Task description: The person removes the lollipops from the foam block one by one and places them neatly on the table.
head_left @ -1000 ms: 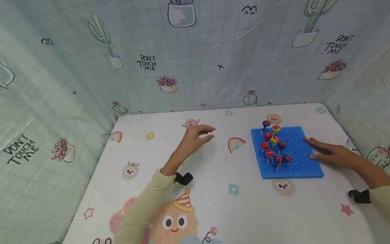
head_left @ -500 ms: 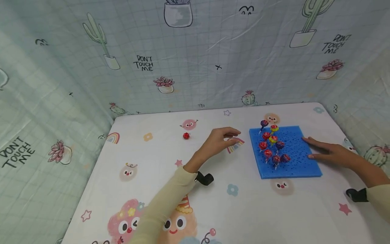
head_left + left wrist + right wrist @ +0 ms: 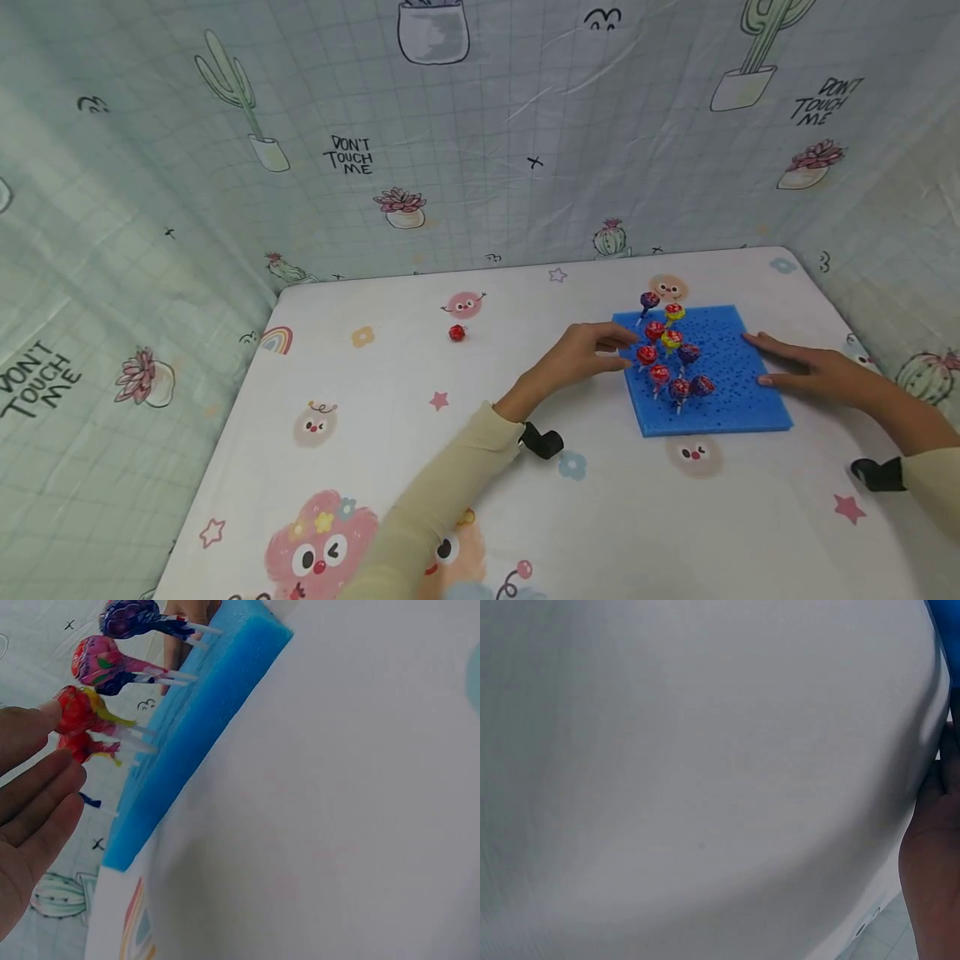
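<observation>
A blue foam board (image 3: 738,400) lies on the table with several wrapped lollipops standing by their sticks in its left half. My left hand (image 3: 573,360) reaches over the board's left edge, thumb and fingers apart, close beside a red lollipop (image 3: 647,356). In the left wrist view the thumb seems to meet a red lollipop head (image 3: 73,710); whether it truly touches I cannot tell. My right hand (image 3: 828,377) rests against the board's right edge with extended fingers. It shows only at the rim of the right wrist view.
Away to the left, a single red lollipop (image 3: 457,333) sits on the white printed table (image 3: 420,433), its stick not visible. A patterned cloth (image 3: 465,167) hangs behind the table and along its sides.
My left hand has travelled right from the single red lollipop, which it was hiding, to the lollipops on the board. The right hand has stayed at the board's edge.
</observation>
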Available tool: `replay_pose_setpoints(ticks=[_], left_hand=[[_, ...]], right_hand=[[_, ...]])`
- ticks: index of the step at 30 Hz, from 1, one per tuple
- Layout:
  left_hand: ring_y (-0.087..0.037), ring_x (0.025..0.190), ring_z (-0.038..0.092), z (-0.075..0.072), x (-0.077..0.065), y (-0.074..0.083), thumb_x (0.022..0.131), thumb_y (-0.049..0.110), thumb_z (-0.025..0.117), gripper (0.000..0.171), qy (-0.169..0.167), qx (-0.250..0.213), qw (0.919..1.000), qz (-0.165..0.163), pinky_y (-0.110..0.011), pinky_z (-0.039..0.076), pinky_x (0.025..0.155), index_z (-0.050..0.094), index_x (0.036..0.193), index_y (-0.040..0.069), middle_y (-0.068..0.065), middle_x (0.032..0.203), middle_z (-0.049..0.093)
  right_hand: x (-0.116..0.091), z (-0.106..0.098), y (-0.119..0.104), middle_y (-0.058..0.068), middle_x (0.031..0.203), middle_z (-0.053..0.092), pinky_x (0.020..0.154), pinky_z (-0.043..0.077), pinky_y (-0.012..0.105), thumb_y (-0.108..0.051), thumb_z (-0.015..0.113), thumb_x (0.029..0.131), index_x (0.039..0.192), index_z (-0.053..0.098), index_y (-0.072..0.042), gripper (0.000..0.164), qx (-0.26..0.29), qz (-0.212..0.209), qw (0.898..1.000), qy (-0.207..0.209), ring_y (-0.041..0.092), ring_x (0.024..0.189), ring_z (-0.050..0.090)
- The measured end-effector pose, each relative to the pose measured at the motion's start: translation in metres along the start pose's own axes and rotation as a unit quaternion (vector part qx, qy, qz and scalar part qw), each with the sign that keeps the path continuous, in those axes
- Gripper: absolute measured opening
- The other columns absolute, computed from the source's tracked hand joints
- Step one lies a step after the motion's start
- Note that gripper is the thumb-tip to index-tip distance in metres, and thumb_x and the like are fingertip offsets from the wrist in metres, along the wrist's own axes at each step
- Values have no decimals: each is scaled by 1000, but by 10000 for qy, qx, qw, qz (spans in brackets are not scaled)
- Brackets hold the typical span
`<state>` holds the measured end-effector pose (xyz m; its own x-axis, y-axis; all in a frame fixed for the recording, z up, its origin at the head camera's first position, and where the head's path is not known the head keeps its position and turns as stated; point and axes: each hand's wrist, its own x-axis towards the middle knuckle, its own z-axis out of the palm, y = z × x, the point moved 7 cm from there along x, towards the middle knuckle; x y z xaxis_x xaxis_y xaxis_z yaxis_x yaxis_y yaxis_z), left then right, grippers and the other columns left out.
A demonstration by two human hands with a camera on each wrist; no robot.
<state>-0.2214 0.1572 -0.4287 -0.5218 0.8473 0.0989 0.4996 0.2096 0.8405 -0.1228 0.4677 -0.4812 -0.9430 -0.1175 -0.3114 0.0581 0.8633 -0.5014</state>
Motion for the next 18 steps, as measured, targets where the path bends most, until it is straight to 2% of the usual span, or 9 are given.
replay_pose_setpoints(ticks=[2,6,10,14,18], left_hand=[[-20,118,66,4,3,3,94,12,74,39,-3,-69,9999,100,-19,51,98,66,130,2,-12,130,68],[-10,114,67,10,8,7,93,12,74,37,10,-91,9998,166,-23,53,97,67,129,4,-8,128,69],[-1,109,66,14,11,8,93,11,74,36,9,-62,9999,113,-16,52,93,68,128,5,-6,126,70],[1,104,67,15,12,9,94,9,73,32,30,-124,9999,30,-9,50,88,70,125,5,-6,122,71],[3,99,67,13,11,11,94,9,72,28,149,-158,9998,40,-8,50,85,71,121,5,-6,117,72]], right_hand=[[-1,-1,0,37,159,17,97,22,84,-37,67,98,162,20,-12,83,-7,-6,10000,-1,68,139,16],[-1,-1,-1,37,158,18,98,23,83,-37,68,98,162,19,-11,84,-38,-17,10000,2,67,139,17],[-1,-1,-1,38,158,19,98,23,83,-35,68,98,162,19,-11,84,-27,-83,10000,40,67,138,18],[0,0,0,38,158,19,97,23,83,-35,68,98,162,19,-13,84,-2,-98,9999,47,68,138,18],[0,0,-1,38,158,19,97,23,84,-37,68,97,162,19,-12,85,-38,-78,10000,26,69,137,19]])
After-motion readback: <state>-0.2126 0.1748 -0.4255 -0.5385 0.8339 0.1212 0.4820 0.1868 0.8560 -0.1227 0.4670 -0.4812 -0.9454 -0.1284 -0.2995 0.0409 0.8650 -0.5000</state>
